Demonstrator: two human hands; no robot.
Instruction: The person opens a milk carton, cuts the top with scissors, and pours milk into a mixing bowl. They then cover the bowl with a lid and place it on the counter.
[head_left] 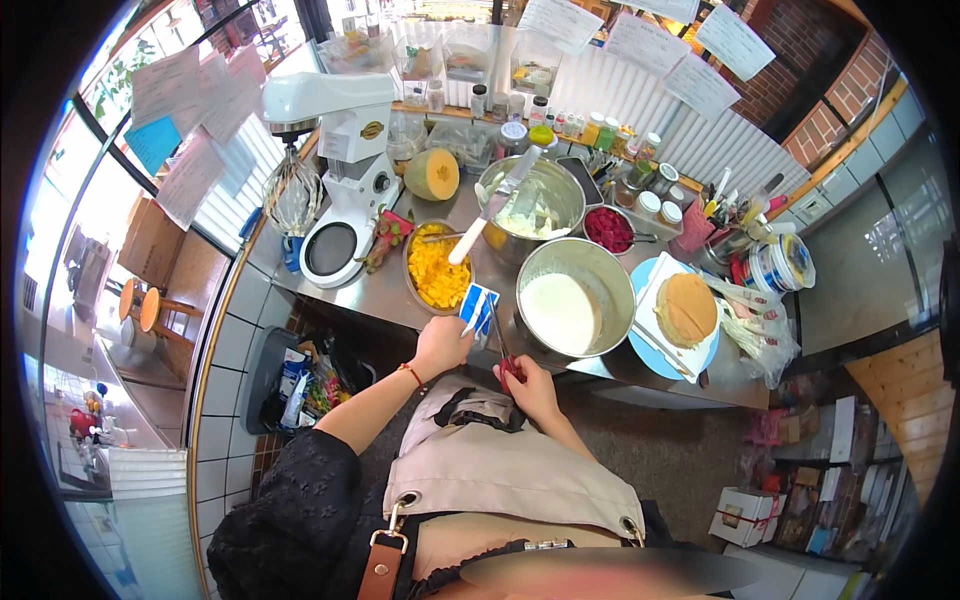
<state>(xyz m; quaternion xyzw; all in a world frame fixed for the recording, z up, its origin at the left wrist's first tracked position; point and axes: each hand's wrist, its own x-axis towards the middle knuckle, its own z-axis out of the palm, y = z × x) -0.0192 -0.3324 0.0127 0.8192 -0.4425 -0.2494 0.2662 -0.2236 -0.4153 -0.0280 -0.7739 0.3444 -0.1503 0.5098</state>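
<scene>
I have the left hand over the front edge of the brushed-steel countertop, its fingers bent around the lower part of a small blue-and-white rectangular packet. The grip is narrow, only the packet's thickness; the fingertips on its far side are hidden from me. A thin red bracelet circles that wrist.

The right hand is lower and to the right, curled closely around the red handles of metal-bladed scissors. The blades point away from the body and run up just beside the packet's right side. From my view I cannot tell whether they touch it, nor how far they are parted.

The packet sits between two vessels: to its upper left, a clear round bowl heaped with diced yellow fruit; to its right, a deep stainless-steel bowl holding smooth white liquid. Behind that I see a second steel bowl with pale cream on its wall, and a white-handled metal spatula lying across it. Further right, a round golden sponge cake rests on a white square board, well apart from both hands.
</scene>
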